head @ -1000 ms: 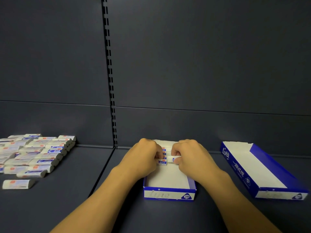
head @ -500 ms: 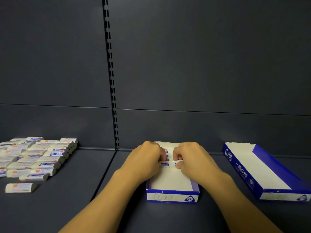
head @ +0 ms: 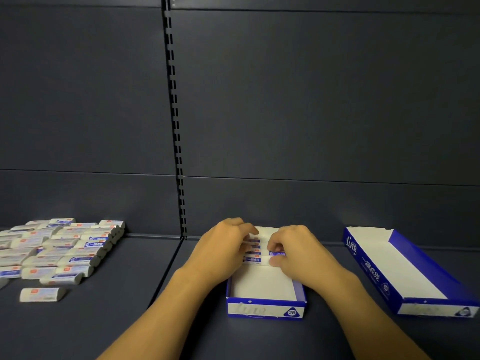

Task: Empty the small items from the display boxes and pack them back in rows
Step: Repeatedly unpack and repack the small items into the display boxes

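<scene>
shelf (head: 109,328): dark grey, everything sits on it
empty display box (head: 405,271): off to the right, angled
display box (head: 265,306): middle, few erasers (head: 253,249) rowed at its back
loose erasers (head: 59,250): big pile far left
left hand (head: 220,252): fingers curled onto the row
right hand (head: 296,252): pinching one eraser (head: 277,254), beside the row

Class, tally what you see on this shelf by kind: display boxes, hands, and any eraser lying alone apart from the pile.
Boxes: 2 (centre box, right box)
Hands: 2 (left hand, right hand)
Lone eraser: 1
Total: 5
</scene>
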`<state>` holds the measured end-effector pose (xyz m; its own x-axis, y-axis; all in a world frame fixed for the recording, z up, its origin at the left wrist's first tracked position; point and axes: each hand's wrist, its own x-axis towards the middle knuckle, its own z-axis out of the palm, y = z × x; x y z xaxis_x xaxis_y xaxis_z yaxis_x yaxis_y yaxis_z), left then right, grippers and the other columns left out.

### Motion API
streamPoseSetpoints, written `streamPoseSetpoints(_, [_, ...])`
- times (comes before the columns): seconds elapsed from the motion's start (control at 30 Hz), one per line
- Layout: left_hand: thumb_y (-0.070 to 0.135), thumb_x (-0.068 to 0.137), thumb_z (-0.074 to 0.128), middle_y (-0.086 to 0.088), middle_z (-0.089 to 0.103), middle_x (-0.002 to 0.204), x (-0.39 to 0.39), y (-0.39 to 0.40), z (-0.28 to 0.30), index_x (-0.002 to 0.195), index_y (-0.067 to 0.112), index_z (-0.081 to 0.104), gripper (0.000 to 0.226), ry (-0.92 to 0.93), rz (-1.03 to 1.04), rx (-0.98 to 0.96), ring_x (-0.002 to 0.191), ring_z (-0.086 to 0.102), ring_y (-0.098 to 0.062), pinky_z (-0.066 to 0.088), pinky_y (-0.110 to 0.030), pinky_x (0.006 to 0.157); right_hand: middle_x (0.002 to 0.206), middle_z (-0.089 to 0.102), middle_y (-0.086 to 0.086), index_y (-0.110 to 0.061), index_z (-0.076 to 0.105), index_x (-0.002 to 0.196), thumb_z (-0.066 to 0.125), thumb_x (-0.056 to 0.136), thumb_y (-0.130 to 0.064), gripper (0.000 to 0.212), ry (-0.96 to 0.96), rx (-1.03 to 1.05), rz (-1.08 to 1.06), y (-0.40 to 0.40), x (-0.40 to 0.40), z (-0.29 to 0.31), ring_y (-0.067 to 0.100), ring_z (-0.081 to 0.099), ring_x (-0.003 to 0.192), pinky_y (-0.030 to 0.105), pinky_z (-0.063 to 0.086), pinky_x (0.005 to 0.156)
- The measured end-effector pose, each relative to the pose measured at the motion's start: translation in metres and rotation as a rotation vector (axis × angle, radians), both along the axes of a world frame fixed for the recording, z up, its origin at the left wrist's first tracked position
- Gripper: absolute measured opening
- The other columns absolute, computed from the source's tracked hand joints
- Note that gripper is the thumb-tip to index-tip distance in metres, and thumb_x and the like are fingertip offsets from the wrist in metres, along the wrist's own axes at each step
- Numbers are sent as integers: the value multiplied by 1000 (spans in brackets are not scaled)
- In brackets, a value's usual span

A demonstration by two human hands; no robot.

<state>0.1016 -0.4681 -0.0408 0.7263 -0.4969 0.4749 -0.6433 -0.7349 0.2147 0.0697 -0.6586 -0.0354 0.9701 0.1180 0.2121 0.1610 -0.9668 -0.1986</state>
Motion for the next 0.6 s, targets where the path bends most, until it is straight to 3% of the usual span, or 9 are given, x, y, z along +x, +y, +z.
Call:
streamPoseSetpoints(0.23, [12, 97, 60, 9, 60, 121, -12, 11, 20, 129, 27, 63, 36, -1, 95, -147, 103, 61, -6, 55, -24, 87, 106, 60, -14, -28, 69, 114, 73, 90, -32, 25, -204, 225, 31, -6, -19, 18, 4, 58, 92, 10, 44, 75])
streamPoseSetpoints(0.43, [19, 97, 59, 5, 61, 117, -53, 17, 39, 121, 24, 69, 26, 34, 144, -8, 97, 62, -15, 56, -28, 79, 97, 58, -17, -27, 70, 112, 74, 87, -29, 25, -239, 220, 119, -4, -41, 28, 4, 58, 87, 24, 53, 79])
streamPoseSetpoints(0.6, [14, 92, 54, -1, 63, 118, -87, 48, 51, 120, 21, 69, 33, 65, 267, 85, 104, 62, -23, 55, -40, 86, 96, 60, -13, -26, 70, 109, 70, 89, -28, 21, -268, 180, 218, 16, -57, 48, 5, 58, 87, 26, 52, 78])
